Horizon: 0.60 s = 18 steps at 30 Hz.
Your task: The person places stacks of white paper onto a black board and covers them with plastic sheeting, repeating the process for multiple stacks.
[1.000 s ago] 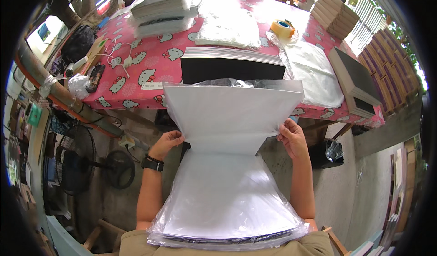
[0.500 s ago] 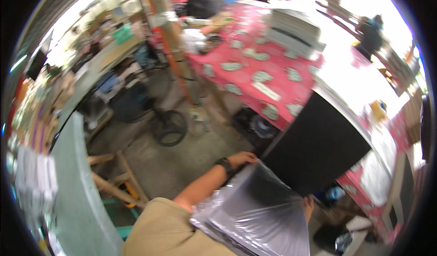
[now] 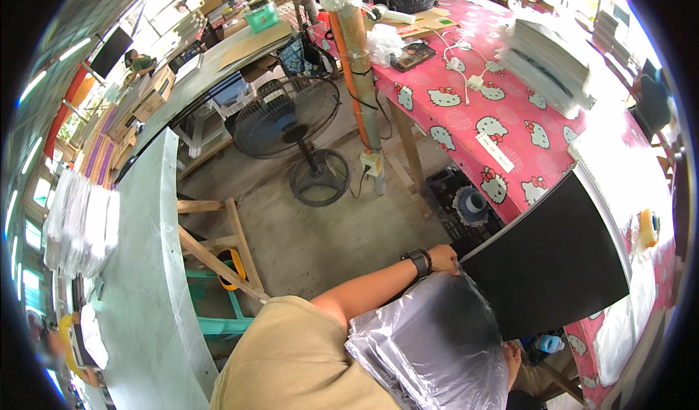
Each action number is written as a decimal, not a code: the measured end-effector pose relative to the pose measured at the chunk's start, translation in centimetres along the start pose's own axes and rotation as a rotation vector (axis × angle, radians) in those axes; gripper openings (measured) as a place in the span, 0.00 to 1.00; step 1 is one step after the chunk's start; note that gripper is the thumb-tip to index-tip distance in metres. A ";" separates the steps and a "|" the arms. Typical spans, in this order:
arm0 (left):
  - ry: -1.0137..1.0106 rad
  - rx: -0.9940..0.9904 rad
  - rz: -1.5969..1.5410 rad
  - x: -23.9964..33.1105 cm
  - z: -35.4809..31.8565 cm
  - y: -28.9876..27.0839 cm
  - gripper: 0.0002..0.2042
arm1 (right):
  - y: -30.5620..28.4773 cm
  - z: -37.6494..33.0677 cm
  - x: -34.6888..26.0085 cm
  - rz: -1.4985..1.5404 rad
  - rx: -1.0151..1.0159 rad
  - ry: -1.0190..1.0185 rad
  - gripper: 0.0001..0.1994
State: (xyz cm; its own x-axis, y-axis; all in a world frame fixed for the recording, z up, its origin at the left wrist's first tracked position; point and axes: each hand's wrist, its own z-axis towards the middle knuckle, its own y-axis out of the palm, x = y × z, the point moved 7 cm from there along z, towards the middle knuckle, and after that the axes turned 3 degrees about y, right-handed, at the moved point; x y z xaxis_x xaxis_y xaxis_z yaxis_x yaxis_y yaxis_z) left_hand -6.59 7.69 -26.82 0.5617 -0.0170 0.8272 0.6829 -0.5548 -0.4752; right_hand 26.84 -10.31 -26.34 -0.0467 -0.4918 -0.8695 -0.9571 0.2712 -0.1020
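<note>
From my feed, left hand (image 3: 442, 257) fingers pinch the black sheet (image 3: 546, 257) at its near corner; its long axis runs away up-right over the pink tabletop (image 3: 466, 119). Right hand (image 3: 512, 359) mostly hidden behind the plastic bag (image 3: 429, 344), grip unclear.

A: Any packages, labels or screens?
B: A clear plastic bag (image 3: 429, 352) near, over dark sheets. A white label (image 3: 494, 152) on the pink table. A dark flat screen (image 3: 111, 51) hangs far left.

Matt black sheet (image 3: 542, 257) — glossy, crinkled clear plastic bag (image 3: 429, 341) — smooth printed pink tablecloth (image 3: 502, 129).
</note>
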 end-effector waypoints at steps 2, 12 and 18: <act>0.021 0.118 -0.011 -0.6 0.7 0.1 0.19 | -1.5 2.6 3.9 0.070 -0.058 -0.067 0.14; 0.228 -0.021 -0.374 12.1 -6.2 -10.2 0.28 | 0.8 -7.4 -12.5 -0.085 0.150 -0.201 0.17; 0.635 -1.341 -0.137 23.1 -13.3 -2.2 0.33 | 12.9 -18.2 -21.0 -0.095 -1.475 -0.824 0.27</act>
State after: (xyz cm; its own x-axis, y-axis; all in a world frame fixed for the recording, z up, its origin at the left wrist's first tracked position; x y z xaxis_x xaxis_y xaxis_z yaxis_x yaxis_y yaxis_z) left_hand -1.29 -2.53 -2.72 -0.0028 -0.0576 0.9983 -0.4132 -0.9091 -0.0536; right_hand 10.24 -11.51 -0.62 -0.2822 0.1997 -0.9383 -0.4020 -0.9127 -0.0733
